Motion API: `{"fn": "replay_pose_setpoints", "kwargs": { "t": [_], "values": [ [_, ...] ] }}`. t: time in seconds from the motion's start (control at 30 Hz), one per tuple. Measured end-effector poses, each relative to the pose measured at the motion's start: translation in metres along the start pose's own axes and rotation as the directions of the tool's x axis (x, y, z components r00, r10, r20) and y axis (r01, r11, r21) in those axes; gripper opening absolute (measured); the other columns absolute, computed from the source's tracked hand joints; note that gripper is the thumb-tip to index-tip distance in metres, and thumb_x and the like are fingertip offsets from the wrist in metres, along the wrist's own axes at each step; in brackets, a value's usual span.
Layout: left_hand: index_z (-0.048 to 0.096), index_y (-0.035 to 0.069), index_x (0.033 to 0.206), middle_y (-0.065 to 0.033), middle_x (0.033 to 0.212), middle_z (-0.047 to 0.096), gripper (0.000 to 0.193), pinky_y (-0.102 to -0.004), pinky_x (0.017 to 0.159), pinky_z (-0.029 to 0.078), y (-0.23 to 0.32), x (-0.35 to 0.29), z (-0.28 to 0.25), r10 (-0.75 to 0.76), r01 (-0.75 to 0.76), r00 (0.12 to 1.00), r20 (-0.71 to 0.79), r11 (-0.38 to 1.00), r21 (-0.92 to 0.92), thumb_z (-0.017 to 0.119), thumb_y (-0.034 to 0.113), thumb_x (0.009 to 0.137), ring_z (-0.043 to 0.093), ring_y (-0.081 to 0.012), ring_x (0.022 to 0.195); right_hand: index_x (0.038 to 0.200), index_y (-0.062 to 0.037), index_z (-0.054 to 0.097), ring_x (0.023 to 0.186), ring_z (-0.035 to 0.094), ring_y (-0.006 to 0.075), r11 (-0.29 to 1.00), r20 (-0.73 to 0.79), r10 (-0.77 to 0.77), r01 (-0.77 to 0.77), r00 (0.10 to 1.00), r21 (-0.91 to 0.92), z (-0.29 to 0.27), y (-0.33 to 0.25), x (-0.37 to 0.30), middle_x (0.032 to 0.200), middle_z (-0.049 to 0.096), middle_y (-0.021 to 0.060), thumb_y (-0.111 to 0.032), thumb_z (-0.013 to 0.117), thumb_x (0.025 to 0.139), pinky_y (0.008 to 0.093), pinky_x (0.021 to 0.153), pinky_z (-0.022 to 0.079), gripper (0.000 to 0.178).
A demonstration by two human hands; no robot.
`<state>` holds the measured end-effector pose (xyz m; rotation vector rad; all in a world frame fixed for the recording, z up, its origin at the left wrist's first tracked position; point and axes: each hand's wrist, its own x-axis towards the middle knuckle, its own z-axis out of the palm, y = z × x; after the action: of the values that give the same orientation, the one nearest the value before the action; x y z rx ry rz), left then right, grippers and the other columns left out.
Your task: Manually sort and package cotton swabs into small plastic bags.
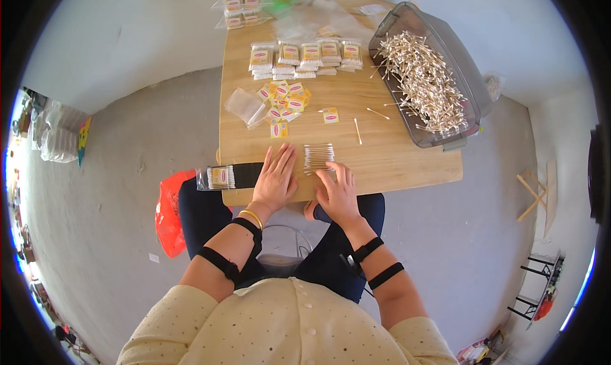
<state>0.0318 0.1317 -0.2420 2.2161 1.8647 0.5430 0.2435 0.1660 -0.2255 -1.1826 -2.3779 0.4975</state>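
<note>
A row of cotton swabs (318,155) lies side by side on the wooden table in front of me. My right hand (338,190) is at the row's near end, fingers bent and apart, fingertips touching the nearest swabs. Flat on the table to the left of the row rests my left hand (275,179), its fingers stretched out and nothing in it. Beside that hand lies a black strip (245,175), with a clear bag of swabs and a yellow-white label card (219,176) at its left end. Beyond the row lies a single label card (330,115).
A grey plastic bin (445,134) full of loose swabs stands at the right. Two stray swabs lie near it, one of them (358,131) upright in view. A card pile (284,104), small clear bags (245,108) and stacked swab packs (310,54) occupy the table's far left. A red bag (170,215) hangs below.
</note>
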Motion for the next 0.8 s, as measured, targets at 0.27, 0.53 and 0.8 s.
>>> {"fn": "replay_pose_setpoints", "kwargs": {
  "t": [0.27,0.53,0.8],
  "values": [
    [0.045,-0.002,0.148,-0.0146,0.158,0.041,0.065,-0.0502,0.129,0.016,0.0,0.0,0.001,-0.018,0.018,1.0,-0.019,1.0,0.0,0.058,0.02,0.088,0.033,-0.0269,0.152,0.12,-0.0089,0.066,0.125,0.048,0.0393,1.0,-0.003,-0.009,0.009,1.0,-0.025,0.001,0.001,0.008,0.133,0.05,0.0166,-0.016,0.071,0.083,0.0498,0.105,0.042,0.038],
    [0.046,-0.001,0.148,-0.0144,0.158,0.042,0.065,-0.0503,0.129,0.016,0.0,0.001,0.001,-0.024,0.023,0.999,-0.026,0.999,-0.025,0.058,0.019,0.088,0.034,-0.0266,0.151,0.118,-0.0083,0.067,0.125,0.048,0.0383,0.999,0.001,-0.014,0.014,1.0,-0.031,0.003,0.002,0.016,0.13,0.051,0.016,-0.015,0.071,0.082,0.0494,0.105,0.042,0.036],
    [0.047,-0.001,0.147,-0.0149,0.156,0.044,0.063,-0.0512,0.128,0.017,-0.002,0.0,0.004,-0.021,0.019,0.999,-0.042,0.999,-0.042,0.056,0.017,0.088,0.035,-0.0278,0.151,0.113,-0.0081,0.068,0.122,0.05,0.0368,0.999,-0.042,-0.029,0.028,0.999,-0.024,0.005,0.002,0.027,0.125,0.053,0.0145,-0.013,0.072,0.08,0.0493,0.103,0.042,0.033]
  ]
}}
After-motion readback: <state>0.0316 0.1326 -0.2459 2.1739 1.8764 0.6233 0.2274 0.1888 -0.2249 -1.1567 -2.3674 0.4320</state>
